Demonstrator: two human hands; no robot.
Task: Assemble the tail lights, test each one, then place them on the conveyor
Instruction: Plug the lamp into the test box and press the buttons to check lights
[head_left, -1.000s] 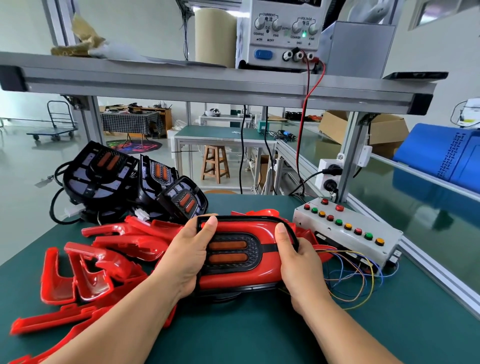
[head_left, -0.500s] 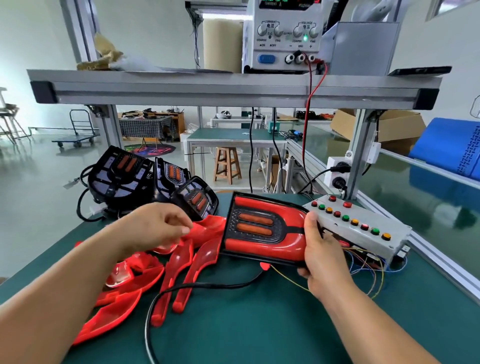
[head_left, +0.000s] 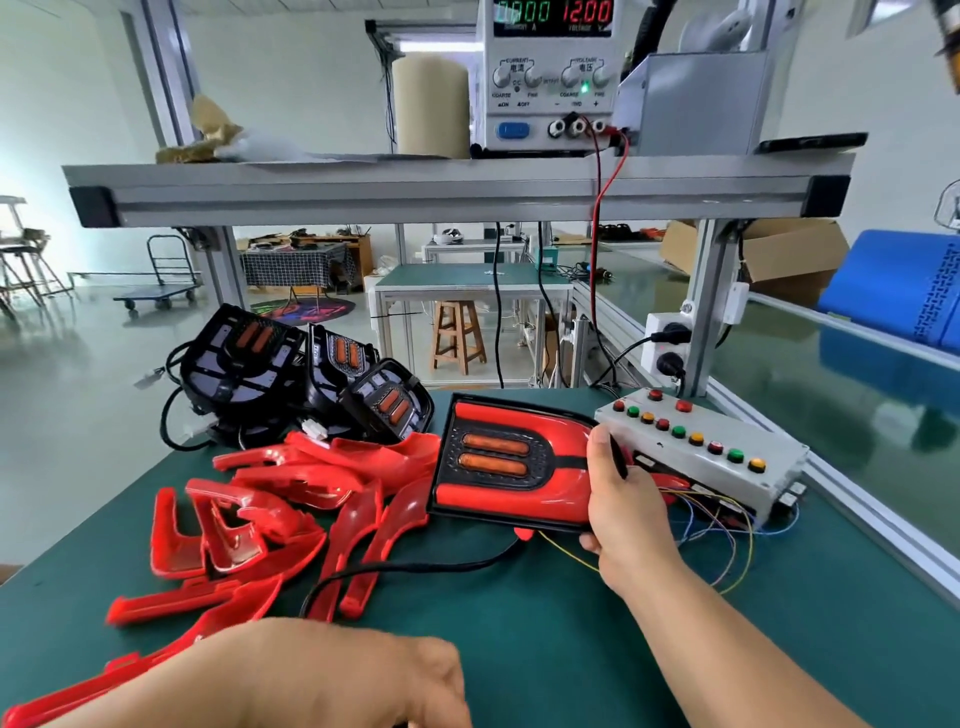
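A person's right hand grasps an assembled tail light by its right end, thumb on the red lens and fingers curled beneath. The light, red with a black grille and two orange bars, is held tilted toward the viewer over the middle of the green bench, nearer its far edge. Just to its right, by the far right corner, sits a grey test box with a row of red, green and yellow buttons; thin coloured wires spill from its near side. A black cable trails from under the light toward the near edge. Loose red lens covers are heaped on the left half of the bench; black housings stand at the far left corner. The left hand is at the near edge, back upward, fingers cut off from view, so its grip cannot be told. On the shelf above, a power supply displays 12.00.
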